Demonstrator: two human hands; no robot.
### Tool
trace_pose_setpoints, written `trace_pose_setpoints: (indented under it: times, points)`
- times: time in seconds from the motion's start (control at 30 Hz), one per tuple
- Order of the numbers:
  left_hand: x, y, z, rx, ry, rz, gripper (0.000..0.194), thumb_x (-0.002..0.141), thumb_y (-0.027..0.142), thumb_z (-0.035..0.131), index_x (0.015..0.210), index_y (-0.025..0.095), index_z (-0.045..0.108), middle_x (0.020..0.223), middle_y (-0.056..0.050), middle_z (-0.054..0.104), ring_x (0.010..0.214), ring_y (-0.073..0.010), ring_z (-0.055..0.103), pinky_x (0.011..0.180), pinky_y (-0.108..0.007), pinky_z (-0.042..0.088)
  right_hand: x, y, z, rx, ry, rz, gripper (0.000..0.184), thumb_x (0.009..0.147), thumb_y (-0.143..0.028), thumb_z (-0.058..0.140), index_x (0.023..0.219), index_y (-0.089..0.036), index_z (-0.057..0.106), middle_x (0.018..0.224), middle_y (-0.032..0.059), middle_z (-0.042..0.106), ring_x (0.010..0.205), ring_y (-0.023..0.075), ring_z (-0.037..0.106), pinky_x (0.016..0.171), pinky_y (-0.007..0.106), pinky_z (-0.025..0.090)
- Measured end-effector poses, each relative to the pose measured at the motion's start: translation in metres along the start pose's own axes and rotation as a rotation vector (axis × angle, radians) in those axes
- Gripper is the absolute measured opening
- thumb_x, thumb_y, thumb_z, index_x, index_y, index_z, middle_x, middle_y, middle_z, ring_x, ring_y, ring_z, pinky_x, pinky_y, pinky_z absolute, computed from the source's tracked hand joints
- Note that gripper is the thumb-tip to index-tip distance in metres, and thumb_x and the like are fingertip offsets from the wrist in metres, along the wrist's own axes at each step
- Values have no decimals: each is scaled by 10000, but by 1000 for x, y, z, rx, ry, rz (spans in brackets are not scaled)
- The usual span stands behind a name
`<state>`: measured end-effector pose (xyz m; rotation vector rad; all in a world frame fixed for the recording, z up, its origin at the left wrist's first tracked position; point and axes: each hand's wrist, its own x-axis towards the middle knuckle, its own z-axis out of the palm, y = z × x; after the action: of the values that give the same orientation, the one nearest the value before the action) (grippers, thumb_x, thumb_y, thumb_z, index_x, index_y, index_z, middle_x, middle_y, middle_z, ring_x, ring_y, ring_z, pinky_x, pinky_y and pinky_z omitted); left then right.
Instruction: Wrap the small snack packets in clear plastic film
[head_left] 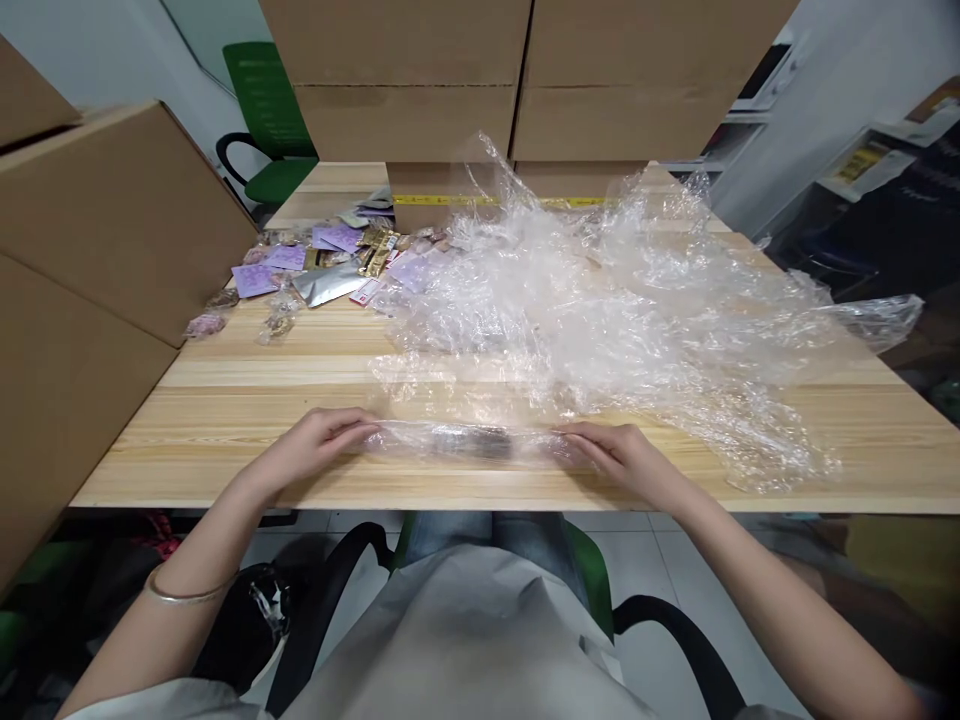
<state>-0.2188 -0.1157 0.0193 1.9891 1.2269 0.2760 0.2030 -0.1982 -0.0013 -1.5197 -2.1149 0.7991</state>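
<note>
A sheet of clear plastic film is stretched low over the wooden table, near its front edge. My left hand pinches the film's left end between thumb and fingers. At the opposite end my right hand pinches it the same way. A small dark patch shows at the middle of the film, and I cannot make out what it is. Behind the hands lies a large crumpled heap of clear film, spreading over the middle and right of the table.
Small purple packets, a silver pouch and gold sachets are piled at the back left. A cardboard box walls the left side, and tall cartons stand behind. A yellow measuring tape runs along the far side.
</note>
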Motion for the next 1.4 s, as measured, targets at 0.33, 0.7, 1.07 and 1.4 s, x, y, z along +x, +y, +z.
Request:
trace_pose_setpoints:
  times: [0.33,0.7,1.07,1.4]
  points:
    - [2,7,35,534,338,273,326,941,339,528,1223,201,617,1254,-155,616,1147,-306,589,971,-474,469,9,-2,4,-600,320,69,255,959,-364,501,948,-175,672,898,131,721,801,283,678,660,397,503]
    - [-4,-11,11,270,119,179,332,922,313,445,1102,246,716,1190,-50,723,1150,-256,629,1016,-415,465,-6,12,23,-187,71,-258,393,984,-184,388,1292,-246,624,1260,65,693,1109,228,687,896,408,587]
    - [17,12,42,640,514,-139,379,867,231,484,1221,117,556,1066,-193,658,1009,-350,635,846,-456,486,20,1,16,-515,333,347,344,925,-500,523,951,-180,645,845,126,714,761,291,661,623,363,449]
    - [10,20,97,624,334,202,503,960,224,412,1417,16,449,1447,-252,508,1382,-344,457,1140,-509,404,37,-67,82,-534,117,-143,727,871,-310,523,1525,-61,327,1499,221,452,1368,411,423,1064,554,416]
